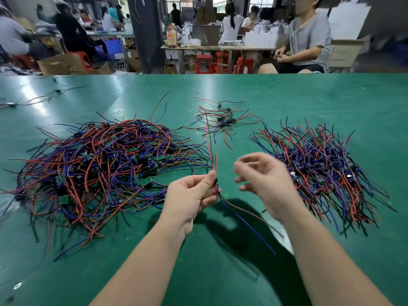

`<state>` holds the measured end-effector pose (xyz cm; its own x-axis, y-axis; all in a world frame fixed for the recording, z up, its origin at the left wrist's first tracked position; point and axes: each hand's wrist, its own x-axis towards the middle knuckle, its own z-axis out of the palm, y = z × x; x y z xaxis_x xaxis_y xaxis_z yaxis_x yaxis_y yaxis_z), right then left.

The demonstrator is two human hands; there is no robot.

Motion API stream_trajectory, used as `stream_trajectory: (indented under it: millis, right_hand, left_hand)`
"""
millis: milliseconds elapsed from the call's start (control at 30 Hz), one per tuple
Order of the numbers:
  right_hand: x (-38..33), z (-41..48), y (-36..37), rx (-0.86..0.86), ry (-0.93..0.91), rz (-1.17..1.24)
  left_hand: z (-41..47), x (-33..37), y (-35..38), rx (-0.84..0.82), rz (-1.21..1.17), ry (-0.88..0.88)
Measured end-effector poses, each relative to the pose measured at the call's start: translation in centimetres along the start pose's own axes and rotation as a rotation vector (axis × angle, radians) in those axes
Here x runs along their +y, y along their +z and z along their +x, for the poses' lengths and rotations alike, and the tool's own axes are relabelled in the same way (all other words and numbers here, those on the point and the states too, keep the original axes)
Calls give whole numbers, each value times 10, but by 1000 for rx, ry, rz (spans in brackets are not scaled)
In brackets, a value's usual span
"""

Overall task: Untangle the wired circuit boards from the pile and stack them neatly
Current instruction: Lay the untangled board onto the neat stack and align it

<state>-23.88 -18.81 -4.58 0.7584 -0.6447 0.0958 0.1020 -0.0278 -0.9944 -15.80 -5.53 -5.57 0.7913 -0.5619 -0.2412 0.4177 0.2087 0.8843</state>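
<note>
Green table (220, 89). Big tangled pile (99, 164) of wired boards lies on it. The sorted stack (326, 171) is well right of the pile, and a small loose cluster (223, 120) is beyond the pile's right edge.

My left hand (192, 195), just off the pile's right edge, pinches one wired circuit board (217, 184) between thumb and fingers. Its red leads stick up and its blue lead (242, 219) trails down. My right hand (262, 175), further right of the pile, is blurred, its fingers loosely curled with nothing in them.

Risks as I see them:
- One thin lead runs up toward the cluster, so a pull could drag that along.
- The pinch is only fingertips, so the board may slip.
- The trailing lead could snag the pile's stray ends.
</note>
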Motion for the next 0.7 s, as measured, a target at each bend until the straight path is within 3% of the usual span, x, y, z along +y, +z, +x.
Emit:
stream_trajectory:
  millis: [100, 333, 400, 533, 700]
  right_hand:
    - [9, -13, 26, -73, -135, -340]
    - [-8, -9, 13, 68, -147, -371]
    - [-23, -2, -6, 193, -180, -380]
    - [-50, 12, -70, 436, -206, -649]
    - [-27, 27, -105, 385, 38, -1055]
  left_hand:
    - [2, -2, -1, 14, 35, 52]
    - [2, 2, 3, -130, 115, 14]
    - [3, -2, 0, -62, 355, 105]
    - [10, -4, -15, 148, 1143, 496]
    - [18, -5, -27, 295, 1517, 383]
